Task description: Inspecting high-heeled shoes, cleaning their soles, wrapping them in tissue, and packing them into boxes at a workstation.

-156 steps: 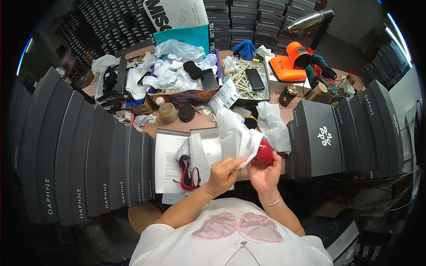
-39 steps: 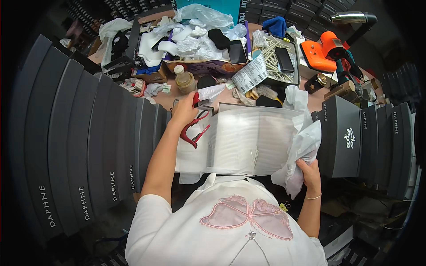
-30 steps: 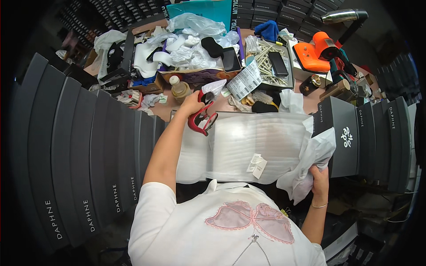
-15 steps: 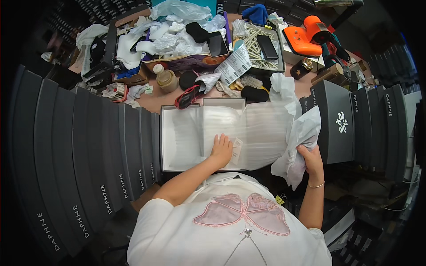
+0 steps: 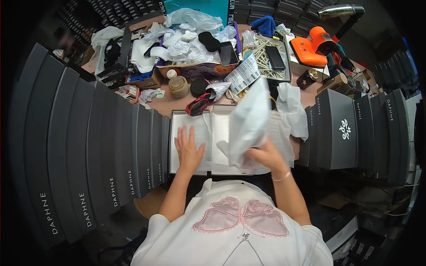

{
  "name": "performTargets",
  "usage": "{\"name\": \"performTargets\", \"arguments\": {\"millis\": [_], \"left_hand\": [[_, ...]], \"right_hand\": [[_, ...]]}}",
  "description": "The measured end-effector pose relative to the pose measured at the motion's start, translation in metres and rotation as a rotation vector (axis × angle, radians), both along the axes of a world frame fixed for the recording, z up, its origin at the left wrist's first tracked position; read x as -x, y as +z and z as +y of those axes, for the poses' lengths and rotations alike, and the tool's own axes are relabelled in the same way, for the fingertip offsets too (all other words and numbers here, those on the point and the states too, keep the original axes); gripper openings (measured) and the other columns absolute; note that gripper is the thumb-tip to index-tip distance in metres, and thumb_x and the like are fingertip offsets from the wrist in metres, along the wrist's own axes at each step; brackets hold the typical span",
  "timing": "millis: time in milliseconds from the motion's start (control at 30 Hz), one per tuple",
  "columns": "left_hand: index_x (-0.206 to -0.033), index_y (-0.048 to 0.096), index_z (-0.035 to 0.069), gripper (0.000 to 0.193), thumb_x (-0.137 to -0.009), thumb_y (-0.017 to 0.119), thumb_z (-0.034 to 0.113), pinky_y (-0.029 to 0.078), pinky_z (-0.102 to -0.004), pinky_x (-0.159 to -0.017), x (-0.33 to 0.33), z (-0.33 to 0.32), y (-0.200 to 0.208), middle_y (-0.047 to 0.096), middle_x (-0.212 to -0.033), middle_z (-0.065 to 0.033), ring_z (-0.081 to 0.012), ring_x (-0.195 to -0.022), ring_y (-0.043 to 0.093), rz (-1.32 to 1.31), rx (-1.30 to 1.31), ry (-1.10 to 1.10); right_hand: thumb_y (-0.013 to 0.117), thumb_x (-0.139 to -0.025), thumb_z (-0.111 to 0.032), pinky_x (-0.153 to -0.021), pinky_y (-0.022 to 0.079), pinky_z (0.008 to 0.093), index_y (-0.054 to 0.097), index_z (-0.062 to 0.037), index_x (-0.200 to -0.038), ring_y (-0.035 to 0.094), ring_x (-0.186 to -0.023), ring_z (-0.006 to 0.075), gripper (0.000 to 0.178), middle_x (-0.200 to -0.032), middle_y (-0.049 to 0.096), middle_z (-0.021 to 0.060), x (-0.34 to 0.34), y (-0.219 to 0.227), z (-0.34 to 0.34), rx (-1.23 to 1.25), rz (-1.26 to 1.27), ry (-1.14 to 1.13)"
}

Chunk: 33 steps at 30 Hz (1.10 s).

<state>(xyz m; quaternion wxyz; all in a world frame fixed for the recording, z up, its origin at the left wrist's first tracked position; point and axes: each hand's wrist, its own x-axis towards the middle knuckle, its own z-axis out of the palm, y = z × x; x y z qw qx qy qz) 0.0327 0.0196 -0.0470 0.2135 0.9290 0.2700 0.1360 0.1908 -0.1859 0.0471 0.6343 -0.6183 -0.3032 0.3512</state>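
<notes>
An open shoe box with a white inside (image 5: pixel 220 116) lies in front of me, its left and middle sections showing. Thin white tissue paper (image 5: pixel 282 126) spreads from it to the right. My right hand (image 5: pixel 267 156) grips a bundle wrapped in white paper (image 5: pixel 249 119), tilted and blurred by motion above the middle of the box. The paper hides what is inside. Over the left section, my left hand (image 5: pixel 189 148) has its fingers spread on or just above a tissue sheet, holding nothing.
Dark grey shoe boxes stand in rows on the left (image 5: pixel 102 146) and right (image 5: pixel 337 128). Behind the open box are a glass bottle (image 5: pixel 178 84), a red-and-black shoe (image 5: pixel 198 104), a printed sheet (image 5: pixel 243 74), a carton of crumpled plastic (image 5: pixel 191 62) and an orange device (image 5: pixel 308 51).
My right hand has swung the wrapped bundle from the right side to above the box's middle. My left hand has moved from the tissue in the middle to the left section, fingers now spread.
</notes>
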Motion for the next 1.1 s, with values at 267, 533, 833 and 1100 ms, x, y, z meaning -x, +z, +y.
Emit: {"name": "performTargets", "arguments": {"millis": [267, 533, 833, 1100], "left_hand": [[-0.13, 0.047, 0.004, 0.053, -0.085, 0.068, 0.022, 0.051, -0.0389, -0.08, 0.051, -0.004, -0.052, 0.057, -0.119, -0.0116, -0.0219, -0.104, 0.059, -0.019, 1.559, 0.495], [-0.103, 0.066, 0.0, 0.02, -0.089, 0.063, 0.013, 0.048, -0.0242, -0.068, 0.004, 0.028, -0.004, 0.066, -0.089, -0.0013, -0.0074, -0.075, 0.059, -0.166, 1.235, 0.064], [-0.102, 0.064, -0.005, 0.023, -0.094, 0.056, 0.014, 0.048, -0.0247, -0.073, -0.038, -0.061, 0.027, 0.064, -0.096, -0.0063, -0.0096, -0.082, 0.059, 0.027, 1.509, -0.223], [-0.125, 0.052, -0.001, 0.049, -0.083, 0.064, 0.02, 0.032, -0.049, -0.104, -0.039, -0.071, -0.018, 0.054, -0.119, -0.0206, -0.0356, -0.117, 0.048, -0.065, -0.009, -0.433]], "right_hand": [[0.067, -0.073, -0.021, -0.077, 0.05, 0.0419, 0.058, 0.0049, -0.1, 0.063, -0.087, 0.0384, 0.038, -0.093, 0.064, 0.0272, 0.046, -0.187, 0.038, 0.702, -0.52, 0.167], [0.067, -0.076, -0.024, -0.079, 0.047, 0.0468, 0.055, 0.0022, -0.102, 0.06, -0.091, 0.0423, 0.039, -0.096, 0.061, 0.026, 0.05, -0.209, 0.026, 0.622, -0.478, 0.052], [0.064, -0.078, -0.016, -0.079, 0.047, 0.044, 0.057, -0.0016, -0.109, 0.06, -0.09, 0.0386, 0.035, -0.096, 0.061, 0.0217, 0.049, -0.302, 0.01, 0.531, -0.472, 0.291], [0.072, -0.076, -0.016, -0.074, 0.049, 0.0415, 0.037, -0.005, -0.137, 0.06, -0.078, 0.0337, 0.071, -0.097, 0.06, 0.0199, -0.189, -0.105, -0.052, 0.584, -0.756, -0.638]]}}
